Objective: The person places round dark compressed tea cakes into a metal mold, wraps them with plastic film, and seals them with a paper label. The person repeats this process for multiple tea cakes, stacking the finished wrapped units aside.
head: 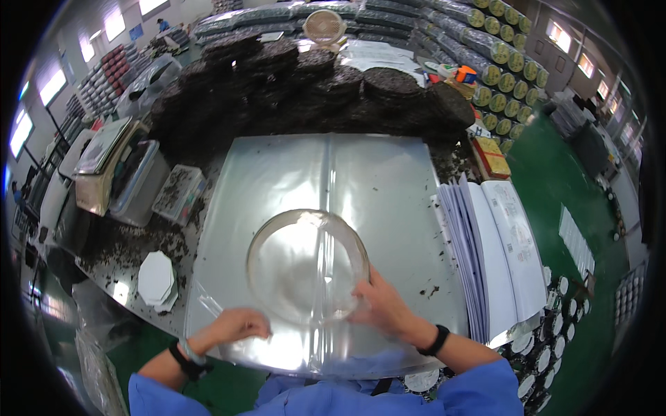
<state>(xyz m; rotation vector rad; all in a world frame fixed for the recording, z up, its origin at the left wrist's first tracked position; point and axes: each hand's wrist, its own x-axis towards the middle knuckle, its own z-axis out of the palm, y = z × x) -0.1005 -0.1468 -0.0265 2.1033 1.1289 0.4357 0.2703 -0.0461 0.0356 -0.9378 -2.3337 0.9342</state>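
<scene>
A stack of clear plastic sheets [395, 208] lies flat before me, with a raised fold or seam running down its middle. On it rests a round, shallow ring or hoop [255, 244], shiny and partly see-through. My right hand [382, 304] is at the ring's lower right rim, its fingers around the edge. Near the front left of the sheets is my left hand [242, 325], fingers curled and somewhat blurred, apart from the ring; whether it pinches the thin film is unclear. Both wrists wear black bands.
Dark round stacked discs [393, 83] line the table's back. At left stand plastic bins [135, 182], a small clear box [179, 195] and white octagonal cards [156, 278]. Folded white printed sheets [499, 249] lie at right. A fan [323, 27] stands behind.
</scene>
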